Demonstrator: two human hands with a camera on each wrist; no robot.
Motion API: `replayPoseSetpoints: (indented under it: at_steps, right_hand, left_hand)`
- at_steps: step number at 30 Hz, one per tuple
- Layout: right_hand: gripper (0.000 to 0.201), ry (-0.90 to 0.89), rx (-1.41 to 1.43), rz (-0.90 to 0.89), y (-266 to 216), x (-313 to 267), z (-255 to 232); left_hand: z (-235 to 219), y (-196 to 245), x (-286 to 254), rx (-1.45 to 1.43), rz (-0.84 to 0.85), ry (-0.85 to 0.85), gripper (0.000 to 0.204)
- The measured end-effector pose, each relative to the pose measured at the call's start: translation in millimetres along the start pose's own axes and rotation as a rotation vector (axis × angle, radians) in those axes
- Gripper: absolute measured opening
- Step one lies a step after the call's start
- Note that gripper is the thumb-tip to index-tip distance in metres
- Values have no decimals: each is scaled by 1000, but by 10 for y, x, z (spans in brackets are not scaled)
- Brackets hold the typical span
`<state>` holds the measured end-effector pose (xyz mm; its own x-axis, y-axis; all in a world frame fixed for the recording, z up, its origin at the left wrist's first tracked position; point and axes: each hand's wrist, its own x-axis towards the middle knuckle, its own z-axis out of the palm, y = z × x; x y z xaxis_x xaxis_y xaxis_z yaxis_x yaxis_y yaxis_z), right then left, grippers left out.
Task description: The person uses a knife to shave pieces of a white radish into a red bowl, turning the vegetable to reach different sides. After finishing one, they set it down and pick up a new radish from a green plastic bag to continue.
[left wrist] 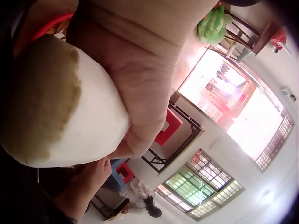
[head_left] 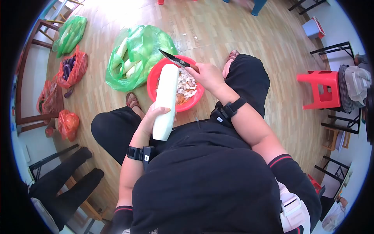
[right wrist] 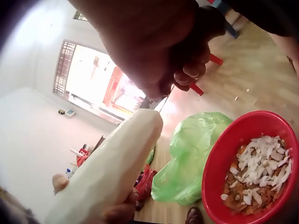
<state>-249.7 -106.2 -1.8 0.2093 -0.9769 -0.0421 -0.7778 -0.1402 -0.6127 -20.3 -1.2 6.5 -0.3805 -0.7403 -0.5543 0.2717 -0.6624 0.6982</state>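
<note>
Radish (head_left: 165, 102): long, white, already peeled over most of what shows, held at a slant over your lap with its far end above the red bowl (head_left: 154, 78). The butt end near your wrist still has a brownish patch, seen in the left wrist view.

Left hand (head_left: 151, 119) grips the lower third, fingers wrapped round the body. Right hand (head_left: 209, 76) is closed on the knife (head_left: 175, 59) handle, blade pointing away from you, tip out past the bowl rim toward the green bag (head_left: 142, 46).

Bowl sits on the floor between your feet, full of white shavings and some orange bits.

My read on doing this well:
- Keep the far end over the bowl so shavings drop in, not on the floor.
- Cut away from the left hand; its fingers sit well below the blade now, keep them there.
- Shallow angle, light strokes, rotate the radish with the left hand rather than twisting the knife wrist.
- The wet peeled surface likely slips, so grip firmly.

Around: green bag with more radishes just beside the bowl, red bag (head_left: 72, 69) of aubergines further left, red stool (head_left: 321, 89) to your right.
</note>
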Motion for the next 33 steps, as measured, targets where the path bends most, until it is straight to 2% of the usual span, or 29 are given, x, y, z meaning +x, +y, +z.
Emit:
replayPoseSetpoints:
  at_steps: [7, 11, 13, 16, 20, 23, 26, 28, 29, 31, 33]
  right_hand:
    - [40, -180, 246, -88, -156, -66, -33]
    - [48, -94, 118, -60, 12, 6, -8]
    - [50, -68, -89, -46, 54, 27, -24]
    - [44, -71, -54, 16, -52, -3, -79]
    - [50, -16, 68, -42, -28, -11, -14]
    - [50, -109, 124, 1, -127, -12, -76]
    - [50, -184, 55, 16, -82, 1, -84]
    - [49, -82, -121, -75, 8, 28, -28]
    - [49, -79, -122, -76, 53, 24, -16]
    - [40, -122, -165, 46, -15, -18, -94]
    - [42, -94, -118, 46, -18, -6, -96]
  left_hand:
    - [-9, 4, 12, -12, -25, 15, 56]
    - [-1, 10, -14, 6, -37, 8, 57]
    - [-3, 7, -7, 17, -5, -13, 57]
    - [-11, 8, 10, -15, 12, -18, 55]
    - [17, 33, -11, 19, -13, 33, 57]
    - [16, 33, -9, 35, -29, 25, 56]
    - [13, 18, -5, 2, -37, 18, 57]
    - [36, 34, -17, 27, -37, 23, 57]
    - [44, 44, -23, 29, -35, 21, 57]
    - [50, 57, -34, 50, 2, -2, 57]
    - [29, 30, -2, 30, 26, -8, 57]
